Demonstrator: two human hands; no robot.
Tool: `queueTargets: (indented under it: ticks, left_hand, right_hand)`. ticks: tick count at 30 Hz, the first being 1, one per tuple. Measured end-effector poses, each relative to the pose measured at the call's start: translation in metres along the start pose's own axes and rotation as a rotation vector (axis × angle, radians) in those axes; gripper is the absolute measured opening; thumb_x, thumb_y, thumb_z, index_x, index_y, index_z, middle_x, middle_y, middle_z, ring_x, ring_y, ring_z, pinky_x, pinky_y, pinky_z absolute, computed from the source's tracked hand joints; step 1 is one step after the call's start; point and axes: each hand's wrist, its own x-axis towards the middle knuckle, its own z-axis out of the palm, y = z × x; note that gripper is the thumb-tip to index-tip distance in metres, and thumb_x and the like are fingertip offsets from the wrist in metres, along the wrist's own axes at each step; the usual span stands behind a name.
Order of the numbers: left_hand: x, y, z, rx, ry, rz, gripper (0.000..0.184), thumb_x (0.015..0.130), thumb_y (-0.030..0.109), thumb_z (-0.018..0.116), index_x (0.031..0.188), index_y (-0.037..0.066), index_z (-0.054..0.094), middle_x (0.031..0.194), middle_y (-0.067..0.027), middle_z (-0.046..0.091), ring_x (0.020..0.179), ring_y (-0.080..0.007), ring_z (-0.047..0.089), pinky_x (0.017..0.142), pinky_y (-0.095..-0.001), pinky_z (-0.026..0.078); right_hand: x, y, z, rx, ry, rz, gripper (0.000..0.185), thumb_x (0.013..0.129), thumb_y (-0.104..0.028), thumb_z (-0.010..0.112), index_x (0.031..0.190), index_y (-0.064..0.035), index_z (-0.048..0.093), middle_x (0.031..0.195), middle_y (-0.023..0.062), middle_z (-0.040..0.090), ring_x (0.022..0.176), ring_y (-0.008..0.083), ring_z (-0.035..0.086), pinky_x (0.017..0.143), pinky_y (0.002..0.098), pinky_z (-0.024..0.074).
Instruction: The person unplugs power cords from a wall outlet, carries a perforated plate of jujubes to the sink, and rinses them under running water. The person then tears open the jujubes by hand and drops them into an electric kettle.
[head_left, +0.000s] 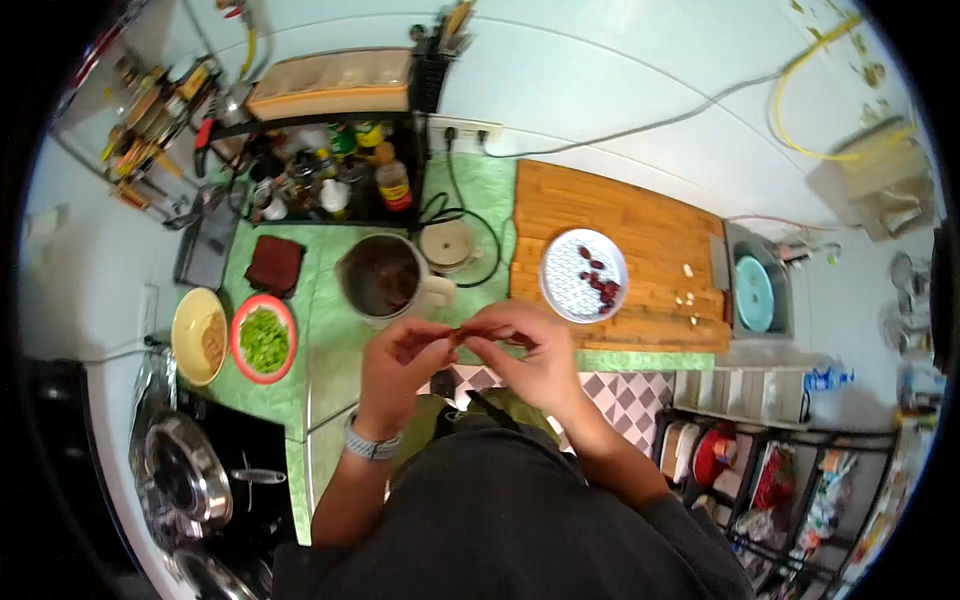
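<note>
My left hand point(405, 365) and my right hand point(525, 350) meet at the counter's front edge, fingertips pinched on a small reddish-brown piece point(458, 338), possibly a date. Just behind my left hand is a metal pitcher point(350, 300) with a pale handle and dark red pieces inside. To the right, a white perforated plate point(563, 290) holds several dark red dates point(604, 290) and rests on a wooden cutting board point(640, 240).
At left are a red-rimmed bowl point(290, 350) of chopped greens, a yellow bowl point(180, 340), a brown cloth point(275, 265) and a lidded pan point(188, 470). A lid point(447, 244) lies behind the pitcher. A sink point(782, 300) is at right.
</note>
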Motion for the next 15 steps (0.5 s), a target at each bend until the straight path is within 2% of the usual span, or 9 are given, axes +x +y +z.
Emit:
queueTargets:
  ticks: [2,4,7,11,15]
  left_hand:
    - [-0.002,-0.004,-0.004,0.019,-0.013,0.035,0.014,0.094,0.001,0.063,0.107,-0.004,0.063,0.102,-0.0116,0.071,0.087,-0.0153,0.069,0.082,-0.0288,0.057]
    - [-0.003,-0.003,-0.001,0.036,-0.04,0.045,0.014,0.094,0.0,0.064,0.107,-0.004,0.063,0.101,-0.0118,0.071,0.087,-0.0153,0.069,0.082,-0.0287,0.057]
    - [0.001,-0.012,0.004,0.081,-0.074,0.087,0.013,0.093,-0.003,0.064,0.105,-0.004,0.062,0.099,-0.0117,0.07,0.087,-0.0152,0.07,0.081,-0.0283,0.057]
    - [0.006,-0.013,0.017,0.165,-0.142,0.118,0.013,0.092,-0.004,0.064,0.105,-0.004,0.062,0.098,-0.0104,0.07,0.088,-0.0141,0.069,0.08,-0.0277,0.057]
    - [0.012,-0.013,0.027,0.147,-0.215,0.057,0.013,0.092,-0.003,0.065,0.105,-0.004,0.062,0.098,-0.0096,0.07,0.088,-0.0134,0.069,0.079,-0.0274,0.057]
  right_hand:
    - [-0.002,0.0,0.003,-0.035,0.021,0.04,0.021,0.082,0.002,0.076,0.102,0.002,0.071,0.097,0.0088,0.07,0.086,0.0131,0.068,0.077,0.0264,0.055]
    - [-0.004,0.0,0.006,-0.005,0.067,0.049,0.017,0.082,-0.003,0.077,0.098,0.0018,0.07,0.09,0.0117,0.072,0.081,0.0174,0.072,0.073,0.0288,0.0581]
    - [-0.009,0.002,0.001,0.001,0.082,0.073,0.017,0.082,-0.002,0.076,0.097,0.0029,0.07,0.087,0.0114,0.072,0.081,0.0167,0.073,0.074,0.0283,0.0582]
    - [-0.019,0.002,-0.009,0.026,0.105,0.109,0.017,0.083,-0.001,0.075,0.099,0.003,0.069,0.089,0.0109,0.072,0.083,0.0145,0.072,0.075,0.0279,0.058]
    - [-0.029,0.005,-0.021,0.242,0.131,0.242,0.017,0.088,-0.001,0.071,0.104,0.0017,0.067,0.094,0.0063,0.072,0.088,0.0107,0.068,0.079,0.0251,0.0552]
